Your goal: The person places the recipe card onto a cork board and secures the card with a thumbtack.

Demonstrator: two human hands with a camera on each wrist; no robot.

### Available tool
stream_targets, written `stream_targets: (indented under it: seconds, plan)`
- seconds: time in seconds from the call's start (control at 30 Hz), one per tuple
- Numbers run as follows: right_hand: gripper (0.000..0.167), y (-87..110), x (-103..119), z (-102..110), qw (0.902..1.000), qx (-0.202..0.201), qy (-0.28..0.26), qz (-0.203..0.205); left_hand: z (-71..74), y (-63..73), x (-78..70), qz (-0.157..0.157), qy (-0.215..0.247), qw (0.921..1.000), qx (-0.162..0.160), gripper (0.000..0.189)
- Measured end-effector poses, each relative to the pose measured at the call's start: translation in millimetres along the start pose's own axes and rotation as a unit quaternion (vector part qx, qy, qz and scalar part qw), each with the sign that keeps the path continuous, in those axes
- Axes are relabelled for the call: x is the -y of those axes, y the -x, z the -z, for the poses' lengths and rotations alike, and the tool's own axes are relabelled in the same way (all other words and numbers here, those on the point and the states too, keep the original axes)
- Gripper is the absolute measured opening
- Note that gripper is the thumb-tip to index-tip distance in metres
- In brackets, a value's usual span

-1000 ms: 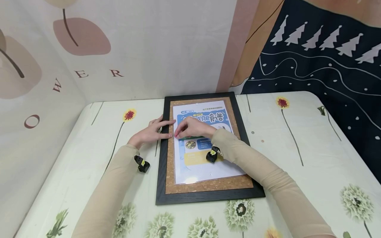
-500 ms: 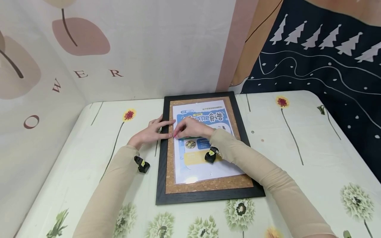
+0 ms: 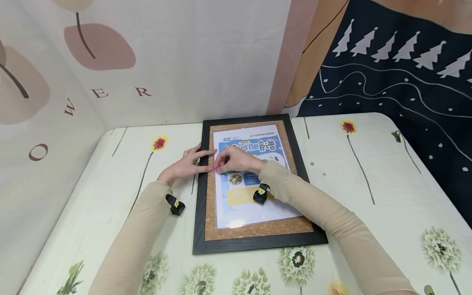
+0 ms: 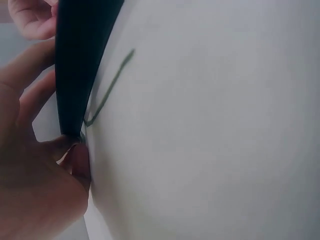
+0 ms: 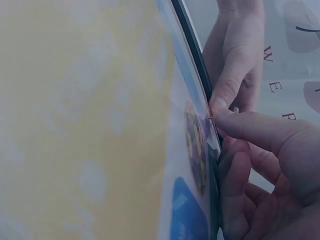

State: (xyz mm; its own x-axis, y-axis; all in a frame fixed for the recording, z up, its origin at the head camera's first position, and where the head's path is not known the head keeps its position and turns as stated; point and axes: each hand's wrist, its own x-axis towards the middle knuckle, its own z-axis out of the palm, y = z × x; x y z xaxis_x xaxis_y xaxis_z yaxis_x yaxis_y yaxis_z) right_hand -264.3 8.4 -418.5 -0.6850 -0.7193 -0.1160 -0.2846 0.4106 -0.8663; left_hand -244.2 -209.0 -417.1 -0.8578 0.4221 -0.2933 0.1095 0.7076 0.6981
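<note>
A laminated poster (image 3: 239, 219) with Chinese print lies on a black-framed cork board (image 3: 258, 232) on the table. At the poster's left edge my right hand (image 3: 239, 159) pinches a small pink push pin (image 3: 216, 166) between thumb and index finger. Its thin metal point (image 5: 210, 118) shows at the poster's edge in the right wrist view; the fingers hide most of its head. My left hand (image 3: 183, 167) rests across the board's left side, thumb and index finger stretched over the black frame (image 4: 80, 60). In the left wrist view, its other fingers are folded beside the frame's outer side.
A flower-printed cloth (image 3: 368, 229) covers the table. Behind the board's far edge hangs a pale curtain (image 3: 206, 69), with a dark tree-patterned cloth (image 3: 391, 78) at the right. Each wrist carries a small black camera (image 3: 177, 207).
My right fingers have shifted slightly around the push pin, and more of its pink shows. The left hand, poster and board stay in place.
</note>
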Motion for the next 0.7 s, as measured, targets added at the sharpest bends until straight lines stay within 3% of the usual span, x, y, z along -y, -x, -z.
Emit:
stream_targets:
  seconds: [0.27,0.47,0.7]
  plan:
    - [0.004,1.0,0.6,-2.2,0.9999,-0.005,0.012,-0.009,-1.8,-2.2,-2.7,-0.007,-0.014,0.9998,-0.014,0.064]
    - [0.003,1.1,3.9,-1.7,0.9995,-0.012,0.024,-0.016,-0.6,-3.4,-2.4,-0.007,-0.055,0.9981,-0.029,0.063]
    - [0.010,1.4,6.6,-2.7,0.9985,-0.020,0.038,-0.035,0.3,-3.8,-0.2,-0.025,-0.053,0.9982,-0.012,0.062]
